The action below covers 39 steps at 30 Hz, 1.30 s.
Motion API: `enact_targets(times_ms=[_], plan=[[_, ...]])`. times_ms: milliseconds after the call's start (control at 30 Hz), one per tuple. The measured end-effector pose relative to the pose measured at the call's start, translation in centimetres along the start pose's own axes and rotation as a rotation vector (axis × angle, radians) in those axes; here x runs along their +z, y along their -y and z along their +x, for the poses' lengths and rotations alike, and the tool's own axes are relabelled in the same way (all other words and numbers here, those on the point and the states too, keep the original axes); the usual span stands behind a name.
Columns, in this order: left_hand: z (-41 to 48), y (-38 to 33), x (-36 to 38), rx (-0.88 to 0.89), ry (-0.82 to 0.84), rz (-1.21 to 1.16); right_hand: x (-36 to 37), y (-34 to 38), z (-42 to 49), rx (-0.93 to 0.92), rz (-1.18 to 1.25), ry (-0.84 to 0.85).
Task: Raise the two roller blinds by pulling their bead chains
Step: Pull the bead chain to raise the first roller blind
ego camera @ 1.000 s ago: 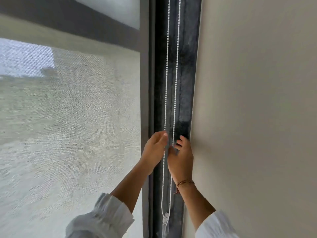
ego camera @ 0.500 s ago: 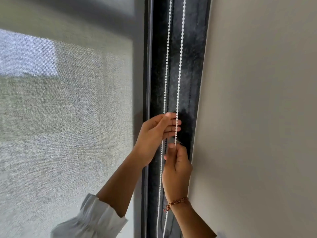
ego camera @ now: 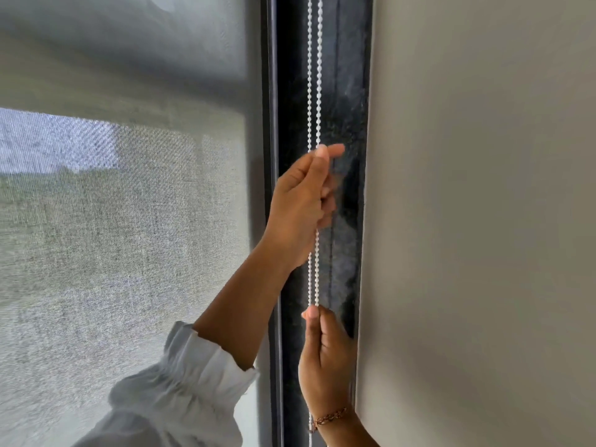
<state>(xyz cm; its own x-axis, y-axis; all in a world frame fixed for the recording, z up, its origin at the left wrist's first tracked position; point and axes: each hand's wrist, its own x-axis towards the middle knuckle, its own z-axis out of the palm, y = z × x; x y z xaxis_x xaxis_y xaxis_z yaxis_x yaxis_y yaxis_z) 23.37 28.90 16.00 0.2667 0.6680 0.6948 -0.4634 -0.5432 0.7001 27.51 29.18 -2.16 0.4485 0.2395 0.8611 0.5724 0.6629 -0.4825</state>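
Left grip: your left hand (ego camera: 298,204) is closed on the white bead chain (ego camera: 314,75), thumb tip pressed to forefinger at the strands, other fingers curled behind.
Right grip: your right hand (ego camera: 325,359) sits lower, thumb and forefinger pinching the same chain from below.
Chain: two strands run straight between your hands, rise out of the top edge, and continue down past your right wrist.
Wrist: a thin reddish braided bracelet (ego camera: 330,417).
Behind: a dark vertical window frame (ego camera: 348,91).
Left: a grey mesh roller blind (ego camera: 113,221), lowered.
Right: a plain beige roller blind (ego camera: 483,221), lowered.
Sleeve: white gathered cuff (ego camera: 193,382).
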Motion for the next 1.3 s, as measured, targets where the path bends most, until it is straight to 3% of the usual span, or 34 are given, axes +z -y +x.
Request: enact_targets(times_ms=[233, 433, 633, 767, 833, 1000, 1100, 1300], plan=[[-1.9, -0.3, 0.9, 0.112, -0.128, 0.078, -0.3, 0.0, -1.6, 0.017, -0.046, 0.014], [-4.3, -1.4, 1.5, 0.195, -0.117, 0.083, -1.5, 1.4, -2.3, -0.05, -0.063, 0.016], [-7.6, -1.1, 2.3, 0.212, -0.108, 0.085, -3.0, 2.6, -3.8, 0.048, -0.049, 0.068], [-9.7, -0.4, 1.9, 0.178, -0.1, 0.089, -4.1, 2.8, -5.6, 0.241, 0.103, 0.129], [-10.5, -0.4, 1.6, 0.16, -0.096, 0.083, -4.3, 3.1, -5.0, 0.424, 0.222, 0.051], [-11.6, -1.0, 1.1, 0.134, -0.106, 0.104, -5.4, 6.3, 2.2, 0.58, 0.506, -0.042], [-12.3, -1.7, 1.0, 0.131, -0.101, 0.066, -6.3, 9.9, 7.8, 0.553, 0.721, -0.011], [-14.2, -1.3, 0.5, 0.123, -0.088, 0.138, -7.1, 18.2, 14.9, 0.458, 0.854, 0.296]])
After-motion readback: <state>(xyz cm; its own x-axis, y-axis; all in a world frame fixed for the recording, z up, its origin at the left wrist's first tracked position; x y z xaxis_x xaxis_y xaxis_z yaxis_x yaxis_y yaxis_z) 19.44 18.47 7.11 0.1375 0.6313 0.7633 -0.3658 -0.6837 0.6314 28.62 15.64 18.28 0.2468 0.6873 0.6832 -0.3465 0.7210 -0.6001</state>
